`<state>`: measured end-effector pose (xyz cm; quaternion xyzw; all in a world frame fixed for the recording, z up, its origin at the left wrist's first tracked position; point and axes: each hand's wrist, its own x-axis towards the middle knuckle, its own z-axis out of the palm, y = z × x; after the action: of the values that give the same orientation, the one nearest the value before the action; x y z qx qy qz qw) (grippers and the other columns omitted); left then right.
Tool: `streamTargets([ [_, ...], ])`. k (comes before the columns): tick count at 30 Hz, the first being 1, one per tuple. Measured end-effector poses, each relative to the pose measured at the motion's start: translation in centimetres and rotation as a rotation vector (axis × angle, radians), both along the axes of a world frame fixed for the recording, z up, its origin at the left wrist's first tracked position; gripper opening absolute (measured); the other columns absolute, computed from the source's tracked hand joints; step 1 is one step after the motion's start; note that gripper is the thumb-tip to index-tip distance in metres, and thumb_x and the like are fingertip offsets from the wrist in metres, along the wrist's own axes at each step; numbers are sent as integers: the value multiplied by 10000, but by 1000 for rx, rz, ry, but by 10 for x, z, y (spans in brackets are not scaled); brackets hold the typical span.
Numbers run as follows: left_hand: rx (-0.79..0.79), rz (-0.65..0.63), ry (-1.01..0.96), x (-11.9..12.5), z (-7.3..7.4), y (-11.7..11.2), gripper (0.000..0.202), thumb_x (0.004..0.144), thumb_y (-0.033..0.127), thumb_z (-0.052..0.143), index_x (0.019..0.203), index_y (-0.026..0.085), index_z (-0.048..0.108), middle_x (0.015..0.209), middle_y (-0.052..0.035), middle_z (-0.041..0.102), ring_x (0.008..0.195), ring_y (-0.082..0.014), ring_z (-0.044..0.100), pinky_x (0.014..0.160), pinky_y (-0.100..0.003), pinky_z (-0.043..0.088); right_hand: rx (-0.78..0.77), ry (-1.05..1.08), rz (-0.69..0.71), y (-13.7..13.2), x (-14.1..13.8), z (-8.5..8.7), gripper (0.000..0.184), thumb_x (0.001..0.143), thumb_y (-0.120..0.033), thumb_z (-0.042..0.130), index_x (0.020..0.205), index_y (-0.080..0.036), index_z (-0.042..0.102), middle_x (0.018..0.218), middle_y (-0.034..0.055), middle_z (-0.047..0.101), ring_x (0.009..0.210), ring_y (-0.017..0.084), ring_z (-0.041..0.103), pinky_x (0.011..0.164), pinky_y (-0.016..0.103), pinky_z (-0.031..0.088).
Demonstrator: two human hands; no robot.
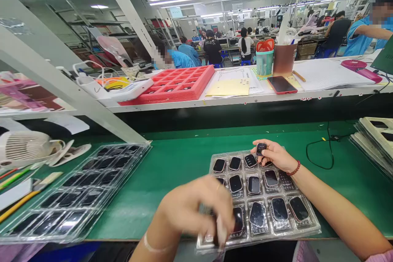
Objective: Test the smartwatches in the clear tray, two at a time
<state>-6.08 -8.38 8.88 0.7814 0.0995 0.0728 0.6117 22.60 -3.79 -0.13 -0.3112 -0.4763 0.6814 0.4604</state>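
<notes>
My right hand (274, 155), with a red bead bracelet at its wrist, pinches a small smartwatch (261, 149) with a dark screen over the far right corner of a clear plastic tray (211, 242). Dark-faced smartwatches (257, 214) lie in rows in the tray's pockets; one far watch (250, 160) shows light marks on its screen. My left hand (199, 206) hangs over the tray's near left part, smeared by motion and hiding several pockets. Something pale shows by its fingertips, too blurred to make out.
More clear trays (107, 200) with dark screens lie at left, beside a white fan (26, 147) and a brush (50, 180). Stacked trays (376, 143) and a black cable (321, 163) are at right. The shelf (230, 99) holds a red foam tray (181, 84) and a phone (281, 84).
</notes>
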Motion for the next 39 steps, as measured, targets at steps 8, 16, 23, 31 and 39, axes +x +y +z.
streamTargets([
  [8,-455,766,-72,66,-61,75,357,658,349,755,869,126,572,675,-4,602,534,-77,552,530,-203,468,41,-168,-111,-10,6,16,269,862,-381,565,1055,-195,577,957,90,706,726,162,670,648,311,552],
  [16,-451,755,-92,57,-76,82,300,729,328,679,899,132,530,713,-30,641,489,-65,551,452,-164,377,564,-1243,-520,-72,43,4,151,848,-257,530,799,-207,664,1072,102,640,1100,298,519,953,514,388],
  [23,-404,743,-82,57,-77,81,273,738,306,669,904,133,540,784,-51,673,494,-63,567,457,-168,369,808,-1255,-303,-121,-28,21,93,838,-264,581,816,-231,666,1275,102,576,1278,332,374,1034,556,319],
  [31,-458,728,-132,53,-73,74,474,746,345,693,1148,114,595,917,-102,690,591,-93,623,480,-173,390,773,-1151,-31,-137,-91,22,151,743,-199,659,887,-171,620,1365,173,515,1319,366,360,1082,588,257],
  [39,-564,669,-187,51,-72,75,592,755,316,711,1300,175,528,1122,-133,641,715,-123,659,539,-179,453,217,-547,43,-88,-47,43,104,800,-174,551,897,-211,544,754,12,674,590,135,619,550,253,502],
])
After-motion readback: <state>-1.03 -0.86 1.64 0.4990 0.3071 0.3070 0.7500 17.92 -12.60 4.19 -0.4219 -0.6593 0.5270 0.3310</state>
